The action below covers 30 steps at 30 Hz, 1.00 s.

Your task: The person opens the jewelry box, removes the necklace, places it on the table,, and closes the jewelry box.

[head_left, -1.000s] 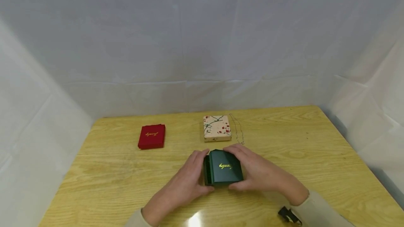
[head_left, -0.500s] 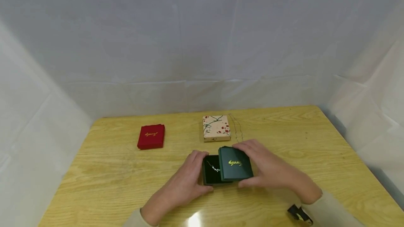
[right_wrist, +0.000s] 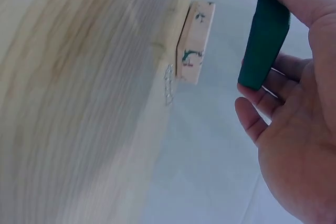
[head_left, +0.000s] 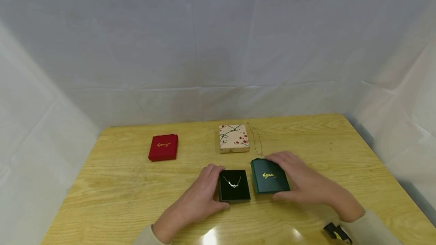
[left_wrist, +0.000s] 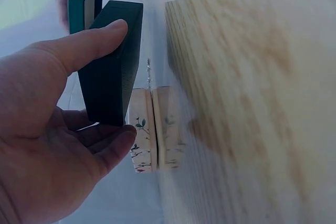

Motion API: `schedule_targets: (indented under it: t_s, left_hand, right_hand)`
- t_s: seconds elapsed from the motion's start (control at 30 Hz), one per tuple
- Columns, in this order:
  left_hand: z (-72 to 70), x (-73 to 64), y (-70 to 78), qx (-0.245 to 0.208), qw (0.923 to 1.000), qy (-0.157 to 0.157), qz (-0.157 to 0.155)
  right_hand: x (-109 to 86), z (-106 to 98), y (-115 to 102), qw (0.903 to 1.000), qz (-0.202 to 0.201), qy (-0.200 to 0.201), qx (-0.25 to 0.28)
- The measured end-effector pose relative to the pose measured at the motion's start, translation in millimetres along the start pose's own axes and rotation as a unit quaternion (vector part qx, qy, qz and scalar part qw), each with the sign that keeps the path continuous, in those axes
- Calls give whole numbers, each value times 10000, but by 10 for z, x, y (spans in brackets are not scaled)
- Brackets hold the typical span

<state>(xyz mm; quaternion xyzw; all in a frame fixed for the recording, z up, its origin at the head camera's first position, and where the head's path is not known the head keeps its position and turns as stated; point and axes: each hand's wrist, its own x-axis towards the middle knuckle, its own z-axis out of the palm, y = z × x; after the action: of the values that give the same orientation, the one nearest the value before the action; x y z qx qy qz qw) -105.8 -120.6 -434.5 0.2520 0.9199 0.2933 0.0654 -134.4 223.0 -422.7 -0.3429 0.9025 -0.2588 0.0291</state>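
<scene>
In the head view my left hand (head_left: 201,194) grips the dark green base of a jewelry box (head_left: 234,196), thumb on the near side and fingers on the far side. A silver necklace (head_left: 233,185) lies on the black insert inside it. To the right, my right hand (head_left: 303,180) holds the green lid (head_left: 270,182), marked in gold lettering, apart from the base. From the left wrist view, the base (left_wrist: 110,72) sits between thumb and fingertips. The right wrist view has the lid (right_wrist: 265,40) between thumb and fingers, above the table surface.
Behind the hands stands a cream floral box (head_left: 234,139), with a thin chain necklace (head_left: 257,139) beside it. A red jewelry box (head_left: 163,148) lies at the back left. A black strap-like item (head_left: 337,233) is by the right sleeve. White sheets (head_left: 204,48) enclose the wooden table (head_left: 119,192).
My right hand has drawn the green lid off the base and moved it right, uncovering the necklace. My left hand keeps its grip on the base in nearly the same spot.
</scene>
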Motion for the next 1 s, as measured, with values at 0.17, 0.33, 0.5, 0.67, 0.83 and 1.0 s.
schedule_targets:
  t_s: [0.17,0.33,0.5,0.67,0.83,1.0]
  left_hand:
    - [21,-1,-4,36,10000,-11,50]
    - [41,-5,-9,28,10000,-19,70]
    - [53,-4,-18,32,10000,-62,63]
    - [56,-8,-21,61,9999,-92,105]
    - [51,-5,-21,60,9999,-123,52]
    - [57,-2,-24,66,9998,-190,2]
  right_hand:
    - [-94,-30,86,9998,187,-64,-34]
    - [-175,-60,145,9995,284,-113,-99]
    - [-235,-97,205,9990,388,-227,-74]
    - [-272,-117,272,9975,528,-463,-87]
    - [-322,-136,321,9961,591,-643,-85]
    - [-367,-176,359,9941,664,-845,-135]
